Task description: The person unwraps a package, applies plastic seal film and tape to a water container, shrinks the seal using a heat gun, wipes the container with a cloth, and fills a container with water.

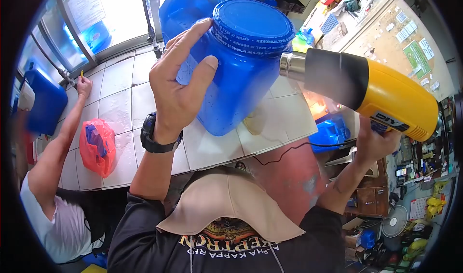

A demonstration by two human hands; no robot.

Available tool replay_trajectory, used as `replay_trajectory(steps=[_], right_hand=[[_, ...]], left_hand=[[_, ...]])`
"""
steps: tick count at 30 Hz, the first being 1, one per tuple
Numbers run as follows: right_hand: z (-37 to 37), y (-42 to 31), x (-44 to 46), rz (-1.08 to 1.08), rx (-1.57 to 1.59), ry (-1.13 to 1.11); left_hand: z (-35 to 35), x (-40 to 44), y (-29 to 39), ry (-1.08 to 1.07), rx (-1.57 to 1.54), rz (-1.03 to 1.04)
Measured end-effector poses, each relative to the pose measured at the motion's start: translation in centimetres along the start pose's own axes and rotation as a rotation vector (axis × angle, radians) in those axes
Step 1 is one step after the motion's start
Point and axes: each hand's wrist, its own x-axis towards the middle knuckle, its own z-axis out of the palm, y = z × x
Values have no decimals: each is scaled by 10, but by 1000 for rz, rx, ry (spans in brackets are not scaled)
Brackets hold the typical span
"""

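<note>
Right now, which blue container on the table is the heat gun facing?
The front jug, with a lettered neck, directly before the heat gun; the jug behind it and the far-left container are farther away.

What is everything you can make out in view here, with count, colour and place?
Lidded container: one, blue, centre, on the counter
Rear container: one, blue, behind it
Heat gun: one, yellow and black, right
Tiled counter: one, white, centre to left
Plastic bag: one, red, counter's left part
Side container: one, blue, far left
Cable: one, black, right of centre
Fan: one, pale, lower right
Shelf clutter: uncountable, mixed colours, right edge
Co-worker's hand: one, left, holding something small and yellow
Left hand: one, black watch at wrist, against the lidded container
Right hand: one, gripping the heat gun's handle
</note>
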Motion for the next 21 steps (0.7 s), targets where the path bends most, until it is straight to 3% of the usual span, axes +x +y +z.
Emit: replay_trajectory(steps=[4, 9, 11, 13, 14, 16, 19, 21], right_hand=[[16, 21, -28, 70, 17, -36], [78, 58, -95, 599, 691, -250], [102, 82, -136, 1005, 948, -600], [129, 96, -168, 1349, 1122, -777], [143, 107, -185, 1350, 1142, -783], [171, 132, -216, 1613, 1313, -975], [207, 154, -240, 1734, 1444, -1046], [230, 165, -251, 1732, 1475, -1104]], left_hand=[[2, 0, -1, 30, 3, 30], [7, 9, 12, 27, 170, 67], [14, 15, 21, 15, 240, 48], [24, 22, 29, -3, 314, 37], [30, 25, 33, -26, 391, 44], [41, 30, 31, -76, 474, 39], [49, 33, 20, -137, 540, 23], [30, 39, -3, -191, 279, -86]])
